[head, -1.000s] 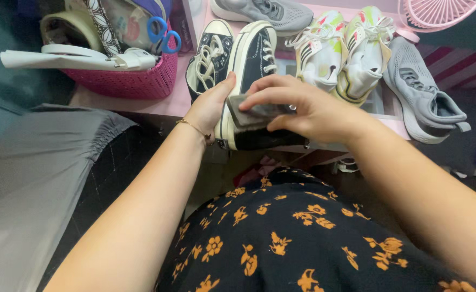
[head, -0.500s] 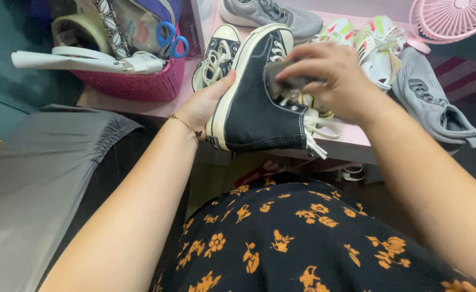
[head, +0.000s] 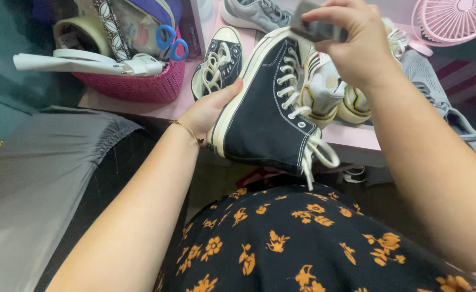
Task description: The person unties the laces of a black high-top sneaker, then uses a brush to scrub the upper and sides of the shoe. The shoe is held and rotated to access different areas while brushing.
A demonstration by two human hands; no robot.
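Note:
My left hand [head: 208,111] grips the sole of a black high-top sneaker [head: 267,113] with white laces, holding it tilted above my lap, toe pointing away. My right hand [head: 351,40] is raised over the shoe's opening and pinches a small dark grey object [head: 314,27]; I cannot tell what it is. The matching black sneaker [head: 216,67] lies on the pink table [head: 351,139] just behind my left hand.
A pink basket [head: 141,84] at the left holds blue-handled scissors [head: 170,43], a tape roll and a white tool. Grey sneakers [head: 254,13] and white-yellow sneakers [head: 324,92] sit on the table, another grey shoe [head: 438,92] at right, and a pink fan [head: 454,21] beyond.
The black sneaker has been lifted off the table and turned on its side toward me. My right hand has risen above it with the small dark object.

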